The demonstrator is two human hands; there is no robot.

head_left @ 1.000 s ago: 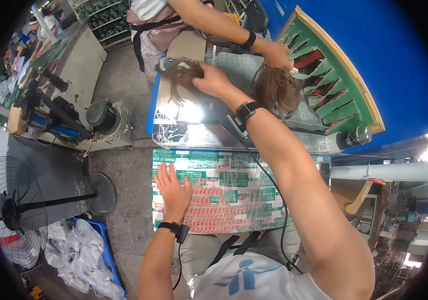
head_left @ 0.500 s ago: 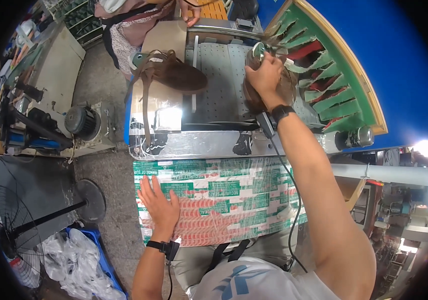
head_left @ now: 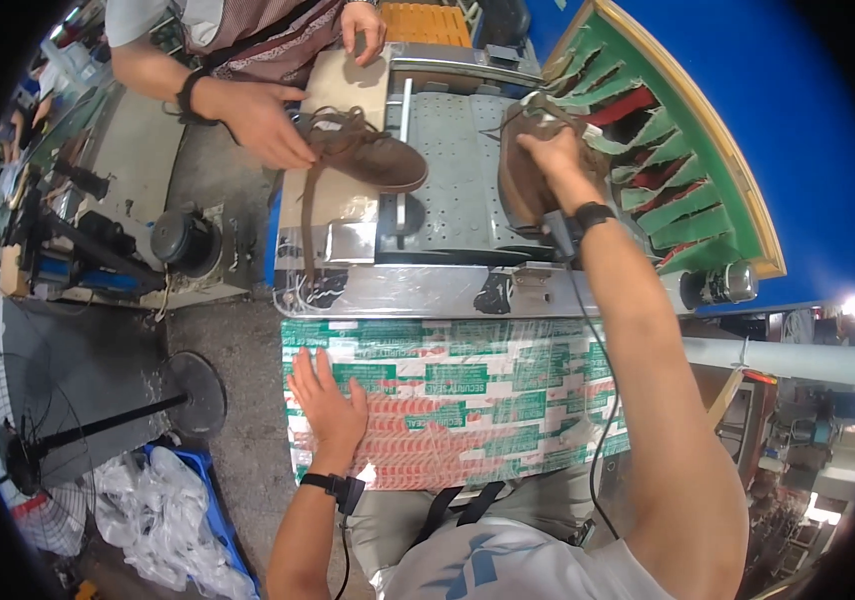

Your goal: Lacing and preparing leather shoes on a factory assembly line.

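My left hand [head_left: 331, 415] lies flat, fingers apart, on a surface [head_left: 488, 425] covered in green, white and red tape. At the right end of the conveyor, my right hand [head_left: 560, 165] grips a brown lace-up shoe [head_left: 520, 175]. Its fingertips are partly hidden at the shoe's opening. More brown shows to the right of this hand; whether it is a second shoe I cannot tell. A brown lace-up shoe [head_left: 373, 158] sits on a tan board [head_left: 358, 90] at the left, its long lace hanging toward me. A co-worker's hand [head_left: 266, 122] reaches to its heel.
Green strips [head_left: 673, 185] curtain the wood-framed opening right of the conveyor belt [head_left: 448, 180]. A metal rail [head_left: 418, 290] edges the belt on my side. Cables run from both my wrists. A standing fan [head_left: 33, 450] and a blue crate [head_left: 213, 500] of clear plastic are at lower left.
The co-worker's arm has come in from the left, its hand reaching the left shoe. My right hand stays on its shoe, with a green-topped item there no longer showing. My left hand keeps its place.
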